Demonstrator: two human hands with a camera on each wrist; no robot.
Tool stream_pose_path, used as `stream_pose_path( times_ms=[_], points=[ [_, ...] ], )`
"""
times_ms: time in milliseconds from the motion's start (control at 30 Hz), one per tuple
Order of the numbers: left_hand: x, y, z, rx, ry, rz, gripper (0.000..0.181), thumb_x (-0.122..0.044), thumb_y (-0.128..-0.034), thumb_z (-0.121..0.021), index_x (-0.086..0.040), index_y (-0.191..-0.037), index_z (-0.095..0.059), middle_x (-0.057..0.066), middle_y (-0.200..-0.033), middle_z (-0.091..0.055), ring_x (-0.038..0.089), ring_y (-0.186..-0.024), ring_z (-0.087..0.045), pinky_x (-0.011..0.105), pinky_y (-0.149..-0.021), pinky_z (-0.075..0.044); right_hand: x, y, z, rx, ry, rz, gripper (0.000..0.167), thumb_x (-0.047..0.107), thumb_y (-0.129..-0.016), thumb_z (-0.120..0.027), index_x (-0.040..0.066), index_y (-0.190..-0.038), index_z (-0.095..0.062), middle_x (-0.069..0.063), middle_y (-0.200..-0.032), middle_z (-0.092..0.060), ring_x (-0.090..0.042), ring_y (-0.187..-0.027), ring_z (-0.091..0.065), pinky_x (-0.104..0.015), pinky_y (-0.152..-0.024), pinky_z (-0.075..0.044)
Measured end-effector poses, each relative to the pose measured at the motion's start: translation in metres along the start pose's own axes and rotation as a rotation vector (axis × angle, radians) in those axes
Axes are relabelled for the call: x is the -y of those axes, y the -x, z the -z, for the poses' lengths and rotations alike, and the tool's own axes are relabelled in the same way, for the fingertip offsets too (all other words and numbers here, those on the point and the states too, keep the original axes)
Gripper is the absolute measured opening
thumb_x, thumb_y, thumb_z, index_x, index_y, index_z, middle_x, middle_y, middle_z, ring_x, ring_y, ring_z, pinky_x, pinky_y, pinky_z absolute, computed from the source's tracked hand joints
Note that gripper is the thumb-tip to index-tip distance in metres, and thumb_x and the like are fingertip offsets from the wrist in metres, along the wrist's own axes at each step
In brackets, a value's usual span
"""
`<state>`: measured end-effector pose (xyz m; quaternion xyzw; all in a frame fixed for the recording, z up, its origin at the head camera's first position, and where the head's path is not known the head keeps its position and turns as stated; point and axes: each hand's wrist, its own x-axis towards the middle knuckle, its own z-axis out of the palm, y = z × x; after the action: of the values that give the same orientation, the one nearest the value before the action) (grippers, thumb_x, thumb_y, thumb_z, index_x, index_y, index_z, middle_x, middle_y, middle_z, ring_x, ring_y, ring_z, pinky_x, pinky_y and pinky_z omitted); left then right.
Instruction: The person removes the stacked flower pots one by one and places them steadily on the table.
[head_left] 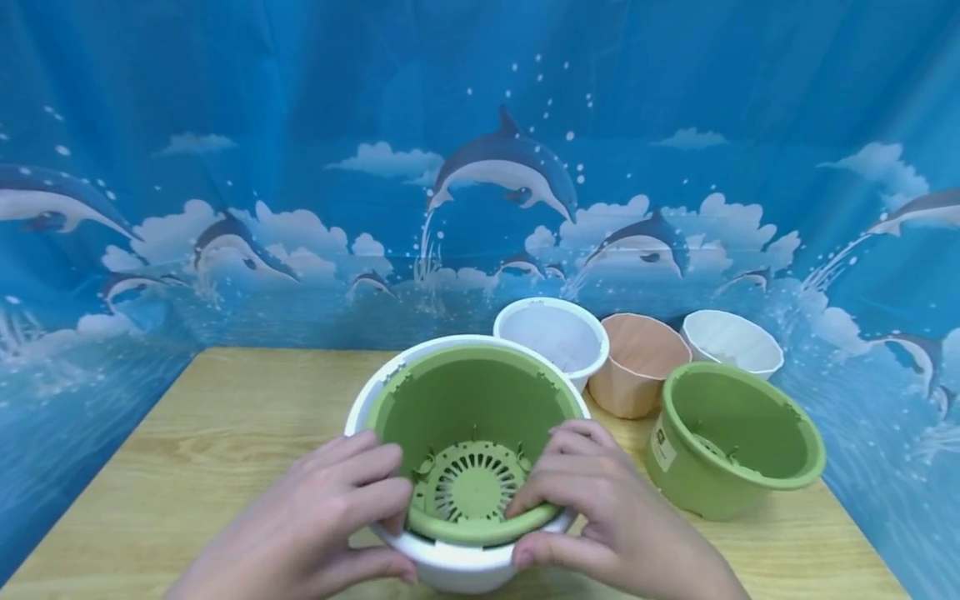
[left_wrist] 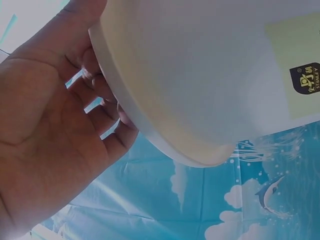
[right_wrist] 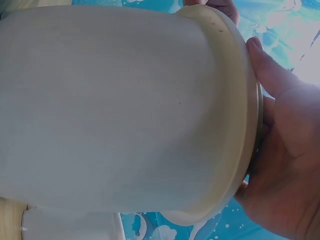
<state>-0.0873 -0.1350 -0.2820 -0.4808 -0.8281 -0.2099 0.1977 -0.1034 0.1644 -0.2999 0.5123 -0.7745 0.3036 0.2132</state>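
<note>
A green flowerpot (head_left: 476, 379) with a slotted base sits inside a larger white flowerpot (head_left: 465, 567), its front rim tilted lower. At the near left, my left hand (head_left: 337, 508) grips the rims, fingers curled over the edge and thumb low on the white pot's front. Opposite it, my right hand (head_left: 592, 500) does the same, with fingertips reaching inside the green pot. In the left wrist view the white pot's wall (left_wrist: 190, 65) bears a label (left_wrist: 300, 75). The right wrist view shows the right thumb against the white rim (right_wrist: 235, 115).
Behind and to the right stand a smaller white pot (head_left: 551, 333), a peach-coloured pot (head_left: 637, 375) and a white fluted pot (head_left: 731, 342). Another green flowerpot (head_left: 735, 442) stands at the right. Beneath is a wood-grain table (head_left: 210, 442); a blue dolphin curtain (head_left: 315, 83) hangs behind.
</note>
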Motion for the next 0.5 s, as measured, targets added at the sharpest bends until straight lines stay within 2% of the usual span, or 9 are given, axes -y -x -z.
stream_pose_path(
  times_ms=[300,500],
  points=[
    [-0.013,-0.003,0.007,0.088,-0.066,0.121,0.030,-0.060,-0.0832,-0.067,-0.034,-0.081,-0.053,-0.024,-0.086,-0.041,-0.002,-0.084,-0.040,0.021,-0.072,-0.043,-0.002,0.001,-0.004,-0.067,0.015,-0.009,0.014,0.041,-0.087,-0.074,0.030,-0.094,-0.070,0.023,-0.088,-0.062,-0.002,-0.093,-0.054,-0.033,-0.099,-0.031],
    [-0.015,-0.001,0.009,0.104,-0.099,0.151,0.033,-0.062,-0.0816,-0.068,-0.033,-0.080,-0.053,-0.023,-0.086,-0.040,-0.001,-0.082,-0.040,0.021,-0.072,-0.042,-0.004,-0.001,-0.012,-0.093,0.043,-0.014,0.013,0.043,-0.090,-0.070,0.030,-0.092,-0.069,0.022,-0.086,-0.064,-0.005,-0.094,-0.057,-0.037,-0.104,-0.033]
  ],
)
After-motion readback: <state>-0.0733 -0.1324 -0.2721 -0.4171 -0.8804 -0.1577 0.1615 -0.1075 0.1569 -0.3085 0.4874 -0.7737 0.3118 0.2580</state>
